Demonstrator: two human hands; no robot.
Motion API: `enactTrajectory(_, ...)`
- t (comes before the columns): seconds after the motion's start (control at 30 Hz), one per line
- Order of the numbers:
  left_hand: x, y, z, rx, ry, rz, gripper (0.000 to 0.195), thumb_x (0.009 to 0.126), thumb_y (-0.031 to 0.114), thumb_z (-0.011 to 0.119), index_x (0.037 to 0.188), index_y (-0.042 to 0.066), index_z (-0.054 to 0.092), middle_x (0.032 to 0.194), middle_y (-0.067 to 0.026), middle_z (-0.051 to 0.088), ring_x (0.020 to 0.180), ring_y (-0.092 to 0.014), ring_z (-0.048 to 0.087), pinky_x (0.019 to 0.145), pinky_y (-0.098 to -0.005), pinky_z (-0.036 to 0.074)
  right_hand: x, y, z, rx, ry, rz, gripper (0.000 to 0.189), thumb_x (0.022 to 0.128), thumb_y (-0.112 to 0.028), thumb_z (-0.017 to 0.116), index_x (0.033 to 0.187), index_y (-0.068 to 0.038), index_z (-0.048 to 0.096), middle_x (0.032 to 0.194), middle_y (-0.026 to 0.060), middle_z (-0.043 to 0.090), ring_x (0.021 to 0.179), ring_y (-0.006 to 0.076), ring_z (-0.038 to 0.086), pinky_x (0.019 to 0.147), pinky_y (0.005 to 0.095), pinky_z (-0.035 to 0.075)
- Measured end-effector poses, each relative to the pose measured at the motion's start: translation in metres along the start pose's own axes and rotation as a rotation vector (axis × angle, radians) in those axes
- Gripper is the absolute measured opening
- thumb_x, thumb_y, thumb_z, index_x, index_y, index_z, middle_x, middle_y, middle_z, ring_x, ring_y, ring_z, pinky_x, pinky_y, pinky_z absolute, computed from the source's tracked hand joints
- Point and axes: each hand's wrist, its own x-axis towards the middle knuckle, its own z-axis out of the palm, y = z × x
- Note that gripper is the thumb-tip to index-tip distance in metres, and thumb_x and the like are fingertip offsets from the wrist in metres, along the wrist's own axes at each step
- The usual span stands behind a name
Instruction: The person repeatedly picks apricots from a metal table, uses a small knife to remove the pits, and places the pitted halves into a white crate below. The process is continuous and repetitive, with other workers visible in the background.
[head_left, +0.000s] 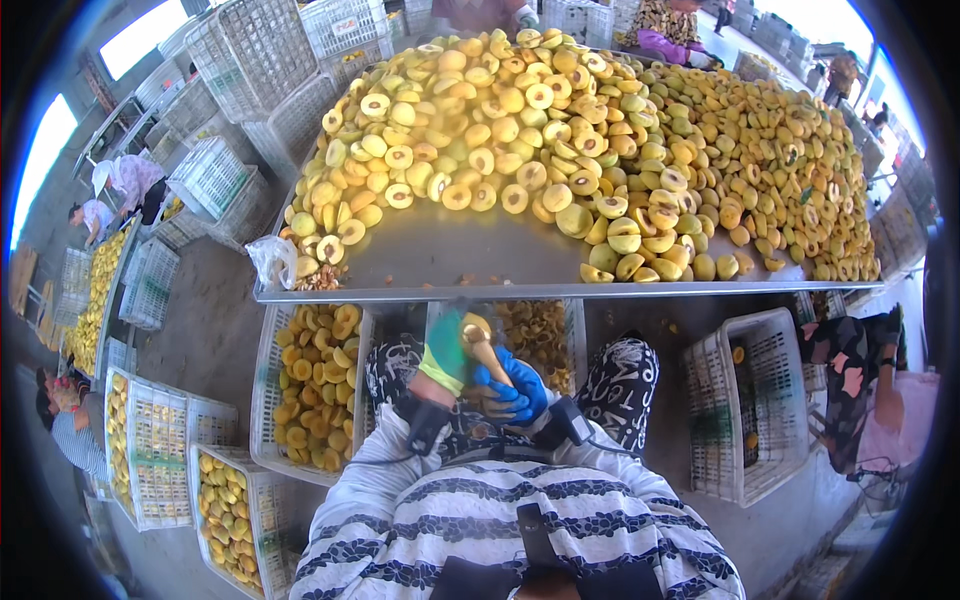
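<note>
In front of my chest, my left hand (444, 351), in a green glove with a yellow cuff, holds a halved yellow stone fruit (472, 324), apparently a peach. My right hand (514, 394) wears a blue glove and grips a wooden-handled tool (493, 365). The tool's upper end meets the fruit half; its tip is blurred. Beyond both hands, a metal table (450, 247) carries a large heap of halved fruit (517, 127), many halves with brown stones in them. Below the hands, between my knees, sits a crate of brownish scraps (534, 330).
A white plastic crate of hollowed halves (319, 390) stands by my left leg. Right of me is another crate (772, 420) with a few fruit pieces inside. A clear plastic bag (274, 261) lies at the table's left corner. Stacked crates (251, 60) and several people surround the work area.
</note>
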Motion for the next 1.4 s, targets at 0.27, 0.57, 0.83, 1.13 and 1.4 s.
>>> enactTrajectory(0.27, -0.065, 0.053, -0.097, 1.359, 0.552, 0.520, 0.019, 0.078, 0.000, 0.065, 0.097, 0.002, 0.062, 0.090, -0.0138, 0.065, 0.081, -0.024, 0.064, 0.073, -0.0331, 0.052, -0.031, -0.012, -0.093, 0.531, 0.715, -0.352, 0.049, 0.089, -0.058, 0.055, 0.095, -0.009, 0.053, 0.062, -0.0043, 0.038, 0.046, 0.0094, 0.034, 0.042, 0.0231, 0.029)
enactTrajectory(0.57, 0.047, 0.039, 0.024, 1.309, 0.195, 0.534, 0.023, 0.085, 0.012, 0.058, 0.105, 0.002, 0.061, 0.096, -0.0182, 0.067, 0.086, -0.033, 0.064, 0.076, -0.0392, 0.050, -0.032, -0.014, -0.100, 0.215, 0.767, -0.500, 0.047, 0.089, -0.057, 0.055, 0.094, -0.010, 0.053, 0.063, -0.0007, 0.043, 0.047, 0.0120, 0.039, 0.042, 0.0268, 0.035)
enactTrajectory(0.83, 0.152, -0.050, 0.164, 1.434, -0.208, 0.108, 0.065, 0.083, 0.027, 0.065, 0.137, 0.000, 0.039, 0.117, -0.0200, 0.062, 0.104, -0.033, 0.062, 0.081, -0.0406, 0.052, -0.038, -0.008, -0.094, -0.215, 1.042, -0.700, 0.043, 0.091, -0.054, 0.054, 0.085, -0.011, 0.054, 0.060, 0.0018, 0.045, 0.045, 0.0163, 0.043, 0.041, 0.0314, 0.037)
enactTrajectory(1.13, 0.104, 0.027, 0.010, -0.248, 0.042, 0.117, 0.027, 0.091, 0.027, 0.060, 0.110, 0.007, 0.063, 0.104, -0.0075, 0.067, 0.091, -0.021, 0.066, 0.075, -0.0382, 0.056, -0.035, -0.009, -0.003, -0.540, 0.856, -0.482, 0.048, 0.092, -0.059, 0.049, 0.093, -0.012, 0.054, 0.065, -0.0030, 0.045, 0.049, 0.0078, 0.040, 0.043, 0.0233, 0.033)
enactTrajectory(1.4, 0.042, 0.028, 0.013, -0.027, 0.134, 0.322, 0.032, 0.097, 0.030, 0.055, 0.109, 0.001, 0.064, 0.099, -0.0069, 0.068, 0.083, -0.016, 0.066, 0.078, -0.0273, 0.054, -0.001, -0.016, 0.039, -1.098, 0.794, -0.581, 0.039, 0.099, -0.042, 0.045, 0.106, -0.005, 0.054, 0.065, -0.0008, 0.050, 0.050, 0.0084, 0.045, 0.044, 0.0223, 0.035)
